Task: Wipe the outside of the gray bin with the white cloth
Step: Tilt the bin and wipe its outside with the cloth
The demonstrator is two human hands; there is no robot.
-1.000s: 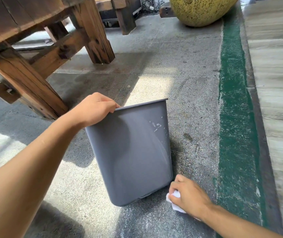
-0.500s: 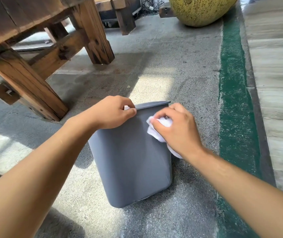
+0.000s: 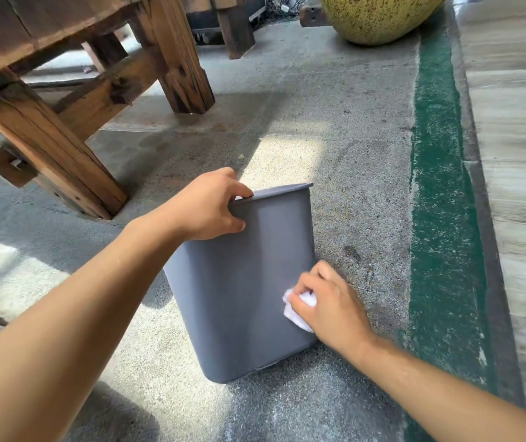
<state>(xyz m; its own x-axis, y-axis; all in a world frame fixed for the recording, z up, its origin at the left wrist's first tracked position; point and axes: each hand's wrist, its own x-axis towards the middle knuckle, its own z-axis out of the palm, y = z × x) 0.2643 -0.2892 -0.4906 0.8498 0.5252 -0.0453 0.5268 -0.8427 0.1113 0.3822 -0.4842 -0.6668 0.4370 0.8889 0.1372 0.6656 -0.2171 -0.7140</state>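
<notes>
Right hand [image 3: 328,309]: nearest the camera, low against the right side of the gray bin [image 3: 248,282]; its fingers [image 3: 301,290] are curled round the bunched white cloth [image 3: 298,315] and press it to the bin wall close to the bottom right corner.
White cloth: wadded small, so only a little of it meets the plastic; spreading it flatter under the palm would probably cover more wall on each pass.
Gray bin: stands on the concrete floor [image 3: 351,173], tipped so that its right bottom edge looks lifted a little; the broad near face is turned to the camera.
Step in hand: wiping the lower right of the outer wall, as I judge it; long overlapping strokes from rim to base should leave no strip missed, and the corner curve wants the cloth wrapped round it.
Left hand [image 3: 205,207]: grips the near left part of the rim, fingers curled over the lip and thumb on the outside wall; a firm hold here should stop the light bin sliding or tipping under the wiping pressure.
Still to reach: the far and left faces are hidden, so turning the bin by the rim will likely be needed.
Wooden bench legs [image 3: 47,145]: well apart, beyond on the left.
Green strip [image 3: 440,186]: runs along the floor to the right.
</notes>
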